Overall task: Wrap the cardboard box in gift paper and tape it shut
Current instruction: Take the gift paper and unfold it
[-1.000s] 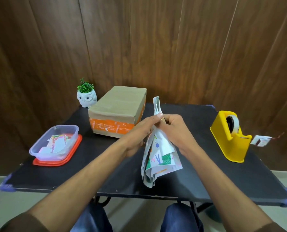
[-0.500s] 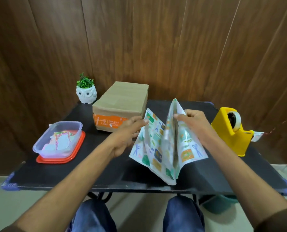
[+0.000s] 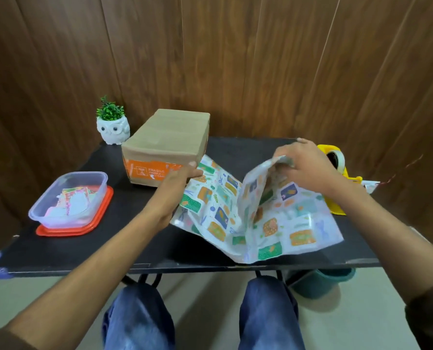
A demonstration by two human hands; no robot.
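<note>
The cardboard box [image 3: 165, 145] sits unwrapped at the back left of the table [image 3: 84, 248]. Beside it, the left hand [image 3: 175, 188] has its grip closed on the left edge of the gift paper [image 3: 273, 223]. The right hand [image 3: 308, 168] pinches a raised fold, best drawn outward gently so the sheet flattens untorn.

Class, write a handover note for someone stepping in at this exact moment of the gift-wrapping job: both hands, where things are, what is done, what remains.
Left hand holds the gift paper at its left edge, by the cardboard box.
Right hand pinches a raised fold of it, in front of the yellow tape dispenser.
Paper: partly unfolded, creased, on the black table, front right.
Box: bare, at the back.
Done: nothing wrapped or taped.
Left: flatten the sheet, place the box, wrap, tape.
</note>
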